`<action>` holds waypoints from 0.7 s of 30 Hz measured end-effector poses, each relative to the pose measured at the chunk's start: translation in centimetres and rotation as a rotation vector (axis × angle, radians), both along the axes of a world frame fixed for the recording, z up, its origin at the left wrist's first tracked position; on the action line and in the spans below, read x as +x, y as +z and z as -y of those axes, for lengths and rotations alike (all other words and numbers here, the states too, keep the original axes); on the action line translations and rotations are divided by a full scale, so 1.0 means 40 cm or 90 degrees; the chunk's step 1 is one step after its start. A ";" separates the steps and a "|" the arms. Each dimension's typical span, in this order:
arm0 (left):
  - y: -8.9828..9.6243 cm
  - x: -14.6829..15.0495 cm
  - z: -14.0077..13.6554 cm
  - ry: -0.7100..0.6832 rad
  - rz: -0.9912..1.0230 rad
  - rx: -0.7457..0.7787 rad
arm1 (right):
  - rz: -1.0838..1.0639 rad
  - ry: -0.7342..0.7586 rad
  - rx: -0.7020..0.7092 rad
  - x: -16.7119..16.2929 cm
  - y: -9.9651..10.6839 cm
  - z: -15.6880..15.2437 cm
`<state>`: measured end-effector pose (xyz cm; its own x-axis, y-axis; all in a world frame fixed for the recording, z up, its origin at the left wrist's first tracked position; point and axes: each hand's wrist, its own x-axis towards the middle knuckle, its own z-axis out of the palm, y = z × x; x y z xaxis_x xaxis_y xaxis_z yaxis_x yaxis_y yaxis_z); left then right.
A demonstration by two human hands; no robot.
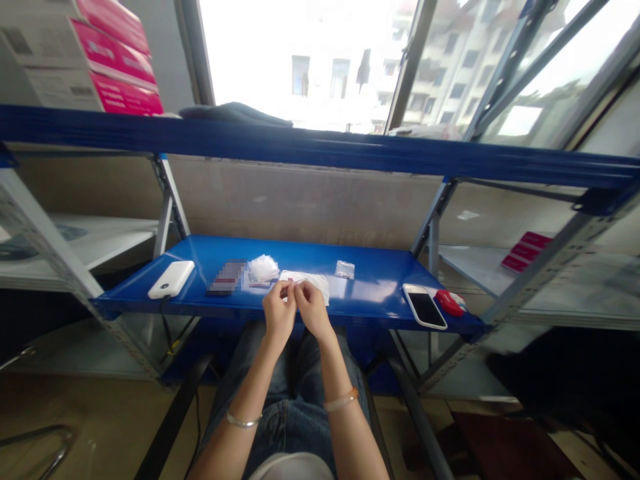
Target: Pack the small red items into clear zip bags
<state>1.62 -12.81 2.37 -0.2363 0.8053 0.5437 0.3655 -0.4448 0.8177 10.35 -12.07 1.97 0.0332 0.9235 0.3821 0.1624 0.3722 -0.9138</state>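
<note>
At the front edge of the blue shelf, my left hand (279, 308) and my right hand (312, 305) meet with their fingertips pinched together. Something tiny and reddish shows at the fingertips, too small to name. Just behind and beneath the hands lies a white sheet (321, 285), partly covered by them. A heap of small clear plastic bags (263, 268) sits close by on the left. Farther right, a single small clear bag (345, 269) lies flat on the shelf.
A white power bank (171, 279) with a cable and a blurred dark item (227, 277) lie on the left. On the right are a white-framed phone (425, 307) and a red object (451, 303). Above runs a blue beam (320, 143), with pink-and-white boxes (120, 60) on top.
</note>
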 end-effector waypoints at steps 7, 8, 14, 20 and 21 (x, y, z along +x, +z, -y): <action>-0.012 -0.018 -0.021 0.046 0.030 -0.013 | 0.029 0.019 0.009 -0.007 0.010 0.015; -0.015 -0.026 -0.026 0.047 0.036 -0.011 | 0.026 0.027 0.011 -0.012 0.011 0.015; -0.017 -0.043 -0.033 0.000 0.047 0.023 | -0.012 -0.033 -0.039 -0.029 0.001 0.007; -0.016 -0.044 -0.030 0.030 -0.135 0.060 | 0.040 -0.087 -0.058 -0.013 -0.013 -0.001; -0.017 -0.045 -0.030 0.031 -0.167 0.049 | 0.049 -0.084 -0.063 -0.014 -0.014 0.000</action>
